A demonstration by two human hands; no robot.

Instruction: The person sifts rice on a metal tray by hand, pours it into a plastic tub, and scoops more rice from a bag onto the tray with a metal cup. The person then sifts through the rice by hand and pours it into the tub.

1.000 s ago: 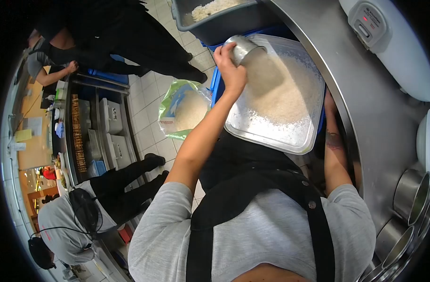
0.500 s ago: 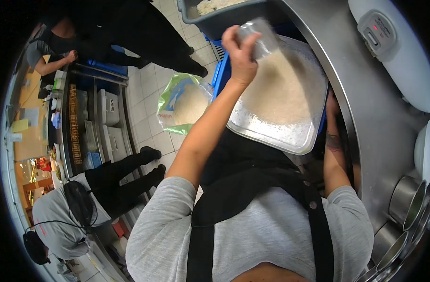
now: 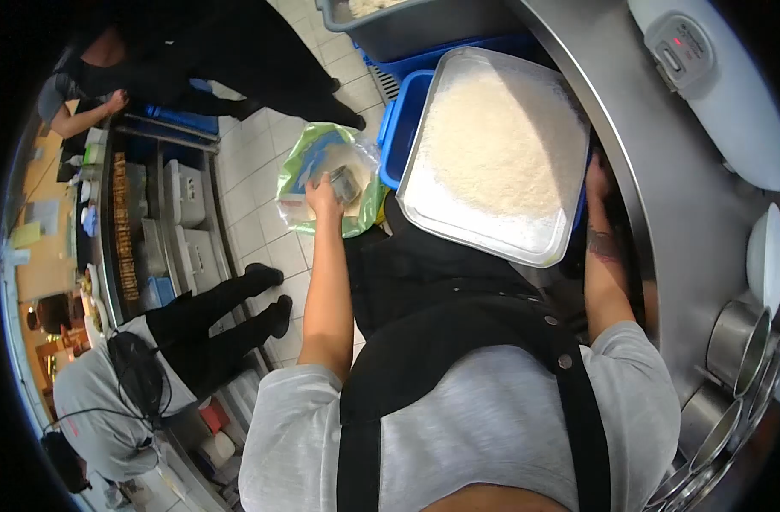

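My left hand (image 3: 324,198) is closed on a small clear plastic container (image 3: 346,184), down inside an open green-and-clear plastic bag (image 3: 289,183) on the floor. Pale grainy stuff, like breadcrumbs, shows in the bag around the container. In front of me a rectangular metal tray (image 3: 484,239) bears a broad heap of the same pale crumbs (image 3: 501,145). The tray rests over a blue tub (image 3: 398,141), whose left part sticks out. Beside the tray's right edge, under the counter, is my right hand (image 3: 599,181); its fingers are mostly hidden in shadow.
A steel counter (image 3: 599,77) curves along my right, with a white rice-cooker-like appliance (image 3: 723,94) and metal pots (image 3: 736,337). Beyond the tray stands a grey tub (image 3: 407,38). Two people (image 3: 108,410) (image 3: 236,60) are at the left, near a work counter with white bins (image 3: 194,256).
My left hand has swung from above the tray, where crumbs were falling from the container, down and left into the bag. The heap on the tray is now fully visible.
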